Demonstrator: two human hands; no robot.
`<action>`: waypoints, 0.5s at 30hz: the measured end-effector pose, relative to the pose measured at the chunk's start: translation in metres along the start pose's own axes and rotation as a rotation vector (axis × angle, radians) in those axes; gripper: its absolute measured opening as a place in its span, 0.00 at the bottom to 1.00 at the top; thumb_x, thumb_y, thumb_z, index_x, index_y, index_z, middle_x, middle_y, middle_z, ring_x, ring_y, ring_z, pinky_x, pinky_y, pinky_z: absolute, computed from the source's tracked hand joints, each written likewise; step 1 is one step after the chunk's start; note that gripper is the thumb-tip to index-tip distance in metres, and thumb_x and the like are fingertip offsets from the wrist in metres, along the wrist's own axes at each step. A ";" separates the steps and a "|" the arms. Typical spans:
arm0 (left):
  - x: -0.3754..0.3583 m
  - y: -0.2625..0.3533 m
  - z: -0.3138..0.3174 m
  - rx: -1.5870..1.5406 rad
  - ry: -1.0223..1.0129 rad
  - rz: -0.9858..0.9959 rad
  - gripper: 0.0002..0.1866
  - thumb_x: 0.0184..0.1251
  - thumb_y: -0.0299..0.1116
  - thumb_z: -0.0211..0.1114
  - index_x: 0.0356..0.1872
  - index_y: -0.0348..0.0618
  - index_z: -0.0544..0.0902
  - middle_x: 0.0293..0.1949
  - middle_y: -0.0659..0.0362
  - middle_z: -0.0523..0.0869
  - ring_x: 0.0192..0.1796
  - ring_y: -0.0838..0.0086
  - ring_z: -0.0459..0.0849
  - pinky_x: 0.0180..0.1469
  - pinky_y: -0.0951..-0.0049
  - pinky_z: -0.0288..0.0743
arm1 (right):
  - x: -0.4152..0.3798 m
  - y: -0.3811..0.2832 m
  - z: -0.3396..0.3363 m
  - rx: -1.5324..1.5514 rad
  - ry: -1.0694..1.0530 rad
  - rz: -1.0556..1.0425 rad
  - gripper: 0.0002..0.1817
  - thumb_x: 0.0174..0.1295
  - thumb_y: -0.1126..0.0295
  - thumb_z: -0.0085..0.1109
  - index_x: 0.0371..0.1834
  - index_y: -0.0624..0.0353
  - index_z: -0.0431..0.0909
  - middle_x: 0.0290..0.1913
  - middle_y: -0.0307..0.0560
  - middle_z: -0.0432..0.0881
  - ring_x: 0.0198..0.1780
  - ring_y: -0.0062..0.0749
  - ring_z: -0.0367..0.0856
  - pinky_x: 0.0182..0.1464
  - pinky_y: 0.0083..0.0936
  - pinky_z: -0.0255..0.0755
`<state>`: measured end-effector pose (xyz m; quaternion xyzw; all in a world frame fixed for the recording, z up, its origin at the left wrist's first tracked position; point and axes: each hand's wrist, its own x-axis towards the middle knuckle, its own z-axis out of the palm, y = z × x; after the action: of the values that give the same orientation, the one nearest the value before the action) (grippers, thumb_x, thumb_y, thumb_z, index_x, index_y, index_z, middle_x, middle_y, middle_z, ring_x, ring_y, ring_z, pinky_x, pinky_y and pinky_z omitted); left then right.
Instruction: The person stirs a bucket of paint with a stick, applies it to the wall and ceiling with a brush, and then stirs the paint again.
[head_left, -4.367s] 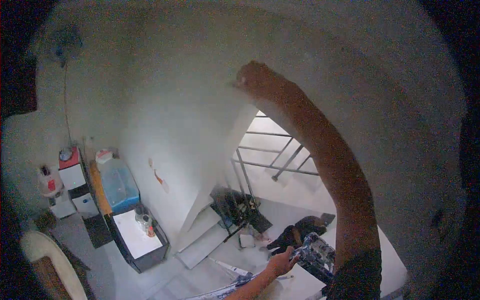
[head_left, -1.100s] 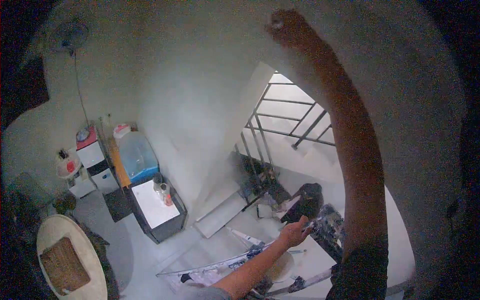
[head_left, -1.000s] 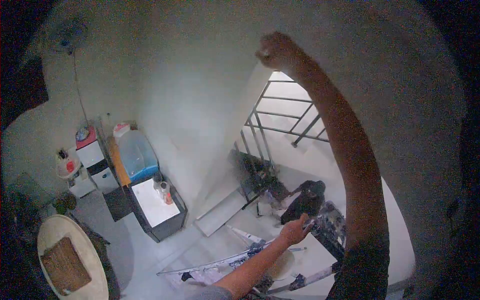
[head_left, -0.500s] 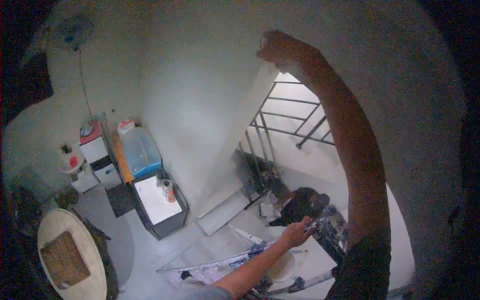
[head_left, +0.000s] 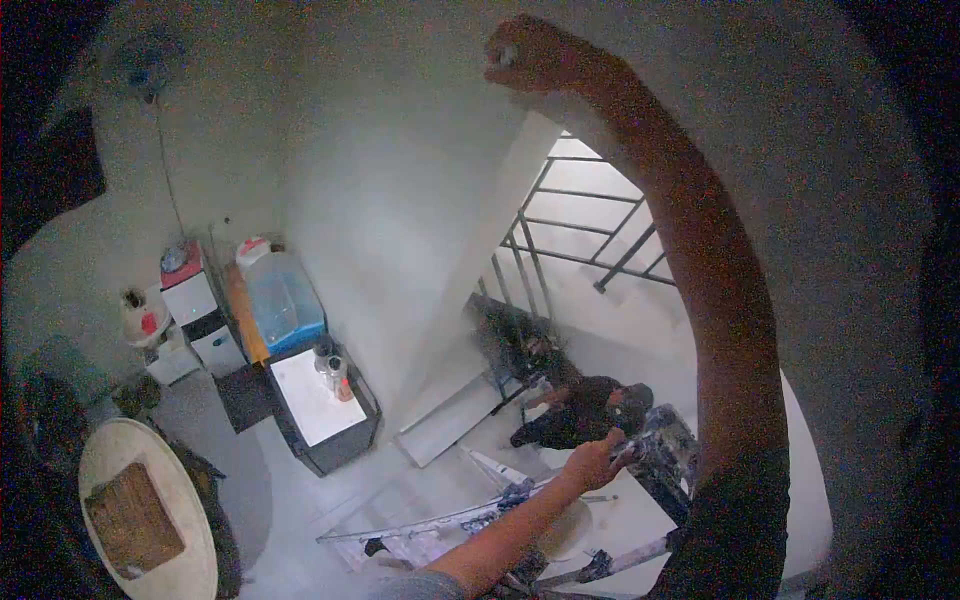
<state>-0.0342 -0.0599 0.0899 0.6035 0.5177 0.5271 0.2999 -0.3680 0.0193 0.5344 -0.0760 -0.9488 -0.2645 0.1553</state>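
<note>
Fingers of the right hand, above the railing and a little left of it, curl in toward the palm near the pale wall; a light patch shows among them, too dim and grainy to tell whether it is a held thing, so how tightly they close cannot be told. Right forearm arcs down along the railing's right side, hiding its right end. Left hand, below the railing, has its fingers folded round the near end of a dark, paint-smeared tray; grip itself half hidden. Tray sits below the railing's right end, its right edge lost behind the right forearm. Below the railing, just beyond the left hand, a person in dark clothing, hard to make out. Left forearm hides part of a round pale thing, lower still from the railing. Well left of the railing: white-topped cabinet with bottles, labels unreadable; blue-based bin behind. Far upper left of the railing, a fan, nearly lost in the dark
</note>
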 end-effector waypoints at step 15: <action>0.000 -0.013 0.010 -0.003 0.085 0.073 0.24 0.71 0.49 0.52 0.52 0.35 0.69 0.25 0.40 0.82 0.31 0.42 0.83 0.34 0.48 0.75 | -0.011 -0.034 -0.001 -0.336 -0.359 0.022 0.24 0.55 0.60 0.60 0.53 0.60 0.77 0.53 0.55 0.79 0.53 0.49 0.80 0.53 0.42 0.77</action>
<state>-0.0284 -0.0549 0.0756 0.5984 0.5070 0.5636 0.2591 -0.3646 -0.0105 0.5156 -0.1569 -0.9029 -0.3992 -0.0277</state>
